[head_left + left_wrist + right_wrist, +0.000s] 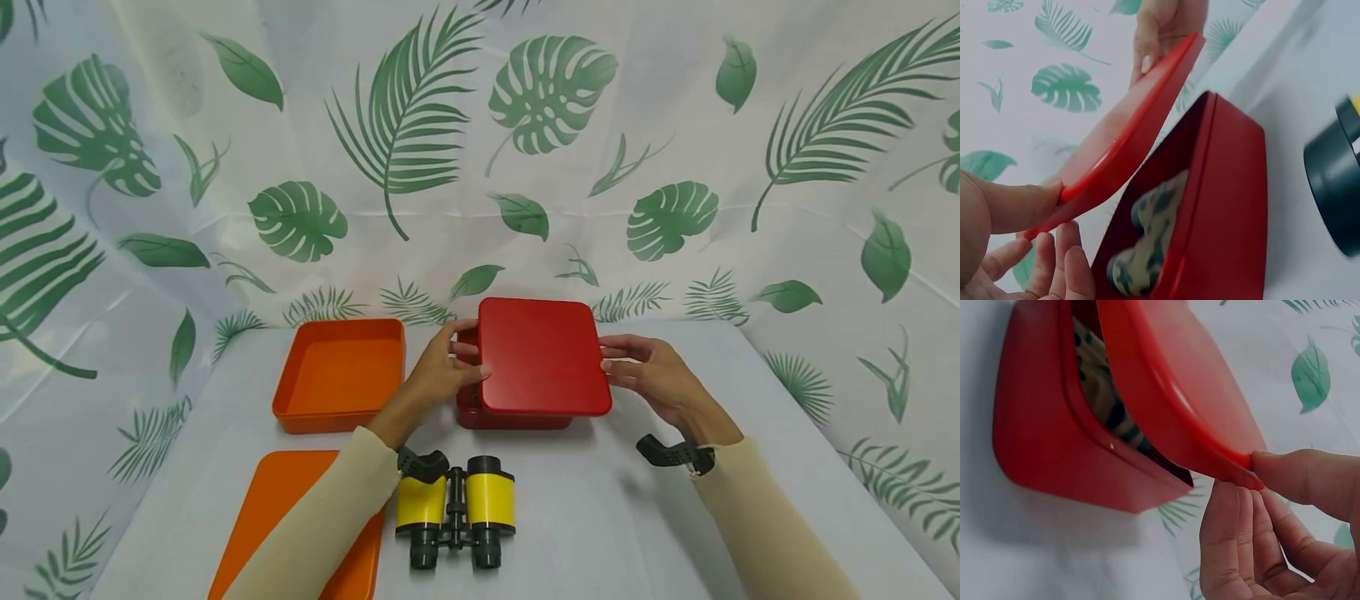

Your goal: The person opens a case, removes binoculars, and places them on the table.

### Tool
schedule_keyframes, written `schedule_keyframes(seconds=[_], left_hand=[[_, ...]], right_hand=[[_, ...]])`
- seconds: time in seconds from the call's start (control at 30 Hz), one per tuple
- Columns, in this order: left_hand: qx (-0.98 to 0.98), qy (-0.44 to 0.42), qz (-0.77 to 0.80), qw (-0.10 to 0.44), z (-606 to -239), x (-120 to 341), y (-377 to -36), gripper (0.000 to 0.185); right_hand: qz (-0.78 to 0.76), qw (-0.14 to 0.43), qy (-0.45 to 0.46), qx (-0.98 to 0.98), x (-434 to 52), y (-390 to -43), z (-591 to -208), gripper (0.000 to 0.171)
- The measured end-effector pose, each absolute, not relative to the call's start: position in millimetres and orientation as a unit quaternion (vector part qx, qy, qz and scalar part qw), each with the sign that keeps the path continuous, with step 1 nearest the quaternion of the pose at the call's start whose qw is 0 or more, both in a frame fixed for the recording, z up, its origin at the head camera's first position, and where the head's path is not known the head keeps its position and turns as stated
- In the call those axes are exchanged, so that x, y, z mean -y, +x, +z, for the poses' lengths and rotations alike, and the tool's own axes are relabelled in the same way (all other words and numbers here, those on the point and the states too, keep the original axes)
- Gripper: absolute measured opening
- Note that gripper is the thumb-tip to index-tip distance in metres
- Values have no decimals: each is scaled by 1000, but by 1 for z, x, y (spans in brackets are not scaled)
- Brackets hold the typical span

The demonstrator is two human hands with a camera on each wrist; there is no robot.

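Both hands pinch a red lid (pixel 543 358) at its opposite side edges, thumbs on top and fingers beneath. The left hand (pixel 441 367) has the left edge, the right hand (pixel 648 375) the right edge. Tilted and shifted to the right, the lid hangs just over a red box (pixel 513 420), leaving a gap along the box's left side. Through that gap, in the left wrist view, a cream object with dark green patches (pixel 1147 250) shows inside the box (pixel 1229 200). The right wrist view also catches part of this patterned thing (pixel 1100 381) under the lid (pixel 1166 394).
Left of the red box stands an open orange box (pixel 341 375). An orange lid (pixel 288 492) lies nearer, partly under the left sleeve. Yellow and black binoculars (pixel 491 500) lie in front of the red box, close to the left wrist. A leaf-printed sheet (pixel 442 167) hangs behind.
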State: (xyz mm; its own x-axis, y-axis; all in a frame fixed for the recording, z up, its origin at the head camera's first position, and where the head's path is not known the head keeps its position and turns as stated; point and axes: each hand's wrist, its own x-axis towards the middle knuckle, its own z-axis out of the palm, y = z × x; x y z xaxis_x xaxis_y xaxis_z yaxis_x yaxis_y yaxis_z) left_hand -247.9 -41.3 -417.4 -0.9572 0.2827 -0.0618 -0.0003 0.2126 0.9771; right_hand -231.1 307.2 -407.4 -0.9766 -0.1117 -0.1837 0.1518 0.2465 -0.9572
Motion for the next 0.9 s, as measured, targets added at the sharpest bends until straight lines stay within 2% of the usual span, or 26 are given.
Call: schedule_keyframes(seconds=[0.3, 0.9], left_hand=[[-768, 122, 619, 106, -412, 17, -249, 77], [-743, 108, 649, 124, -410, -31, -247, 79]], right_hand=[[-604, 86, 21, -792, -329, -223, -402, 62], [-605, 61, 54, -792, -367, -213, -399, 67]])
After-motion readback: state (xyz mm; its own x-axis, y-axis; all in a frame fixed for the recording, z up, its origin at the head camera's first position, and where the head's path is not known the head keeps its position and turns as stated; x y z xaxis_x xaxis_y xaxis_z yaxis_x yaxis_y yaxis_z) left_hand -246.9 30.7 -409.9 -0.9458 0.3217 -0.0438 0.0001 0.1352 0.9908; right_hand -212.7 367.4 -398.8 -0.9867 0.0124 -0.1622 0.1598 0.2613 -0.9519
